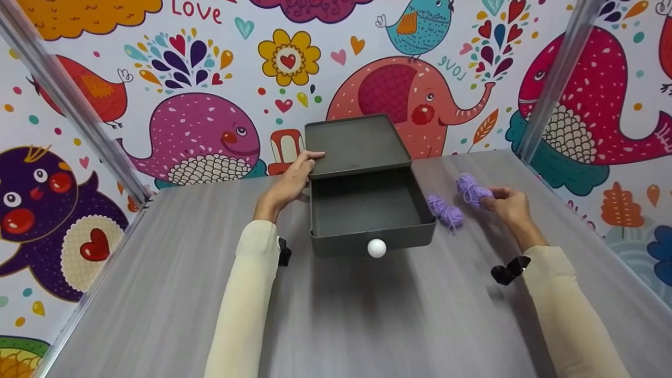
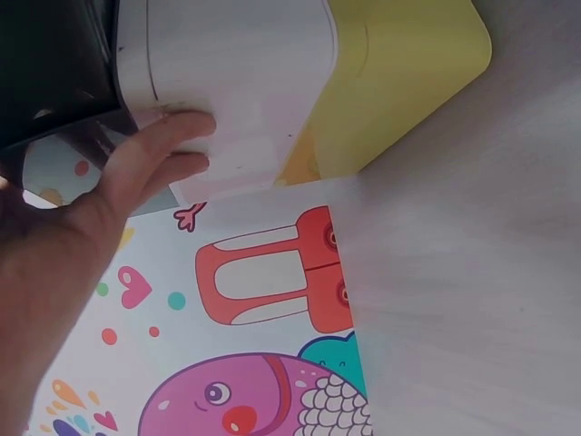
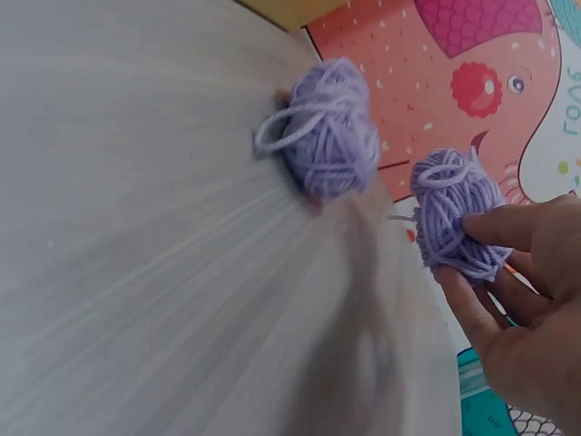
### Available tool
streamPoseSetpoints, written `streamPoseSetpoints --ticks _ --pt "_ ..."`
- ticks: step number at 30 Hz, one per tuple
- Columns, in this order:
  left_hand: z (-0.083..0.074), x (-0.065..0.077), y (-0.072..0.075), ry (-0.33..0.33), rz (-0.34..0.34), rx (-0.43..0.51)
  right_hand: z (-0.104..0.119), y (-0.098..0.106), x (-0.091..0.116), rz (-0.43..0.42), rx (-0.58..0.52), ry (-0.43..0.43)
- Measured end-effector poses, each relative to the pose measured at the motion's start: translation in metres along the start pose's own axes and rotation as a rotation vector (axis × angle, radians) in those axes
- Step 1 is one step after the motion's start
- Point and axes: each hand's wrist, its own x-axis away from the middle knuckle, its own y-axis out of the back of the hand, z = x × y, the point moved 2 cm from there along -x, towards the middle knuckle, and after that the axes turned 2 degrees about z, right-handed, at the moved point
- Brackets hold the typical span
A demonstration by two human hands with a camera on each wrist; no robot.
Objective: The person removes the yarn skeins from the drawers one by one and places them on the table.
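Note:
A grey drawer box (image 1: 357,144) with a tray-like top stands toward the back wall. Its drawer (image 1: 367,210) is pulled out and has a white knob (image 1: 376,248) on the front; nothing lies inside. My left hand (image 1: 291,184) holds the box at its left edge, with a digit over the top rim and fingers (image 2: 168,145) against the white side panel (image 2: 236,82). Between thumb and fingers, my right hand (image 1: 509,210) pinches a small lilac yarn skein (image 3: 454,213). A second lilac skein (image 3: 331,132) sits on the table beside the drawer's right side.
The grey wood-grain table (image 1: 199,283) is bounded by printed cartoon panels (image 1: 283,105) at the back and sides. Metal posts (image 1: 556,84) stand at the back corners. Low on the box's side shows a yellow part (image 2: 408,82).

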Motion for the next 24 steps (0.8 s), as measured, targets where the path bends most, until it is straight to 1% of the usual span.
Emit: streamPoseSetpoints --ticks 3,6,12,17,20,24 --pt "0.000 -0.001 0.000 -0.006 0.001 0.005 -0.007 0.000 -0.001 0.003 0.046 -0.008" --pt "0.000 -0.001 0.000 -0.011 0.004 -0.001 -0.012 -0.001 -0.002 0.015 0.061 -0.022" --pt "0.001 0.000 0.001 -0.002 -0.001 -0.008 -0.018 -0.004 -0.002 0.041 0.037 -0.065" --pt "0.000 -0.001 0.000 -0.006 0.000 -0.003 -0.020 -0.001 -0.001 0.056 0.049 -0.073" --pt "0.000 -0.001 -0.001 -0.013 -0.007 -0.014 -0.019 0.000 0.000 0.059 0.049 -0.085" --pt "0.000 -0.001 -0.001 -0.015 -0.005 -0.023 -0.014 0.004 0.004 0.068 0.017 -0.109"
